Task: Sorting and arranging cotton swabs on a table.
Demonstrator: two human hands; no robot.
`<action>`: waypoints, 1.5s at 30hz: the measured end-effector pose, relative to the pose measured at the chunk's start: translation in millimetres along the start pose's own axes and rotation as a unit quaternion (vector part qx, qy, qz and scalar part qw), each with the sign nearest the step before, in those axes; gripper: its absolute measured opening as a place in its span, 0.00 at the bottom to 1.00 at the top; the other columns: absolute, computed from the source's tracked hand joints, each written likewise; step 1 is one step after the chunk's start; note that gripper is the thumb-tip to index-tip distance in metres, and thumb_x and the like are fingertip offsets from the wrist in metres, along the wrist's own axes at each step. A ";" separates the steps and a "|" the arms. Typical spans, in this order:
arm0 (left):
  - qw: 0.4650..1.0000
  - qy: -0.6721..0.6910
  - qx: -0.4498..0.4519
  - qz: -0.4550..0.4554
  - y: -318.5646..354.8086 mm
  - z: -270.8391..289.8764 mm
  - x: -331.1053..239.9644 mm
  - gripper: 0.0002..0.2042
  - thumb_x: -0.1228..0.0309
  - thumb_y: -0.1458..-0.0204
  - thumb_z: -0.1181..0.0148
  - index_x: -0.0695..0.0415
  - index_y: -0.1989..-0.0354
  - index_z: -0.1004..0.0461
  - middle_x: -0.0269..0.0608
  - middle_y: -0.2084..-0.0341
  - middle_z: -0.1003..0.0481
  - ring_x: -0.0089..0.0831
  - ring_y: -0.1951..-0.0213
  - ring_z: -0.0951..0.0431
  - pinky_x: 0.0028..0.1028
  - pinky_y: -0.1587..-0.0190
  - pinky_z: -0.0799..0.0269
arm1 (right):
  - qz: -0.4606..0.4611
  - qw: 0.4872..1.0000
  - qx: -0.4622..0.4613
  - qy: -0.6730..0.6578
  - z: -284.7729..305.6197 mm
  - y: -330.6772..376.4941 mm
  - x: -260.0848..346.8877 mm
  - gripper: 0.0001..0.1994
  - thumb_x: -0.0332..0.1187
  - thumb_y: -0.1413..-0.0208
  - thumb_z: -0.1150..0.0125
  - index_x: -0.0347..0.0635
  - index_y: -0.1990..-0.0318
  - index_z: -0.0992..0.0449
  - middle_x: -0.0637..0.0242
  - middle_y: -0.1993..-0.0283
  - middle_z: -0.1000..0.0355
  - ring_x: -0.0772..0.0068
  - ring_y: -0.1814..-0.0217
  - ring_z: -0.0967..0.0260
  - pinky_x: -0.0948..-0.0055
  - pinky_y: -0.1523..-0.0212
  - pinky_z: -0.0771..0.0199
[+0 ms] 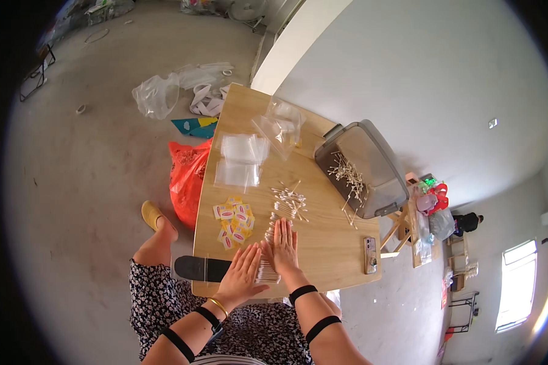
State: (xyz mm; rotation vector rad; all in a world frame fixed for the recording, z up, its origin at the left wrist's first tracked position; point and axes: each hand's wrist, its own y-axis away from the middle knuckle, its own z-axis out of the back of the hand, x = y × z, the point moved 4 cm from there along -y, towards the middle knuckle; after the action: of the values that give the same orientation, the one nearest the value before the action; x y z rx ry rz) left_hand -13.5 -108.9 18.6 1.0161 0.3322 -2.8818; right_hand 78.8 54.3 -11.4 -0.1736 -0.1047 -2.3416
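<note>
A row of cotton swabs [268, 273] lies side by side near the front edge of the wooden table [323, 261]. My left hand [242, 275] rests flat at the row's left side, fingers stretched out. Against its other side lies my right hand [282, 248], also flat with straight fingers. More swab tips show beyond my right fingertips, leading to a loose heap of cotton swabs [291, 202]. A black strip with a rounded end [200, 268] sits left of my left hand. Small yellow-and-white printed slips [234, 222] are scattered farther up on the left.
Clear flat bags [240, 164] lie stacked at the far left, with a crumpled clear bag [281, 128] behind. A grey bin [380, 155] of swabs stands tilted at the right, near a phone [370, 255]. A red plastic bag [186, 176] hangs beside the left edge.
</note>
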 end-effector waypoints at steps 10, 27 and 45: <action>0.999 -0.038 0.002 -0.003 1.6 -3.7 4.6 0.52 0.40 0.46 0.41 0.67 0.25 0.55 0.52 0.24 0.51 0.43 0.23 0.55 0.43 0.21 0.65 | -0.023 1.000 0.008 -0.011 22.3 0.4 25.2 0.42 0.57 0.30 0.59 0.33 0.22 0.61 0.48 0.17 0.69 0.50 0.14 0.76 0.49 0.19 0.76; 1.000 0.006 -0.024 -0.008 -1.5 0.8 0.2 0.52 0.44 0.47 0.38 0.68 0.25 0.56 0.53 0.25 0.50 0.44 0.23 0.52 0.42 0.22 0.61 | 0.031 0.999 -0.013 -0.018 -11.6 2.3 3.5 0.42 0.46 0.32 0.51 0.35 0.22 0.65 0.44 0.18 0.67 0.45 0.15 0.73 0.48 0.19 0.72; 1.000 -0.009 0.009 0.005 -1.5 -4.5 1.4 0.48 0.43 0.42 0.44 0.68 0.25 0.55 0.52 0.24 0.52 0.42 0.23 0.55 0.43 0.21 0.64 | -0.052 0.995 -0.013 -0.079 8.4 -6.3 -14.7 0.37 0.50 0.29 0.55 0.36 0.23 0.56 0.50 0.18 0.63 0.50 0.15 0.71 0.50 0.19 0.70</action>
State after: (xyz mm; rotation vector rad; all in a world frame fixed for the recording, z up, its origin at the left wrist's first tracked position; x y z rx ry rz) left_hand -12.1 -106.4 14.6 0.9922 0.3003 -2.8870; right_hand 85.3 70.1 -5.5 -0.3747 -0.1637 -2.4303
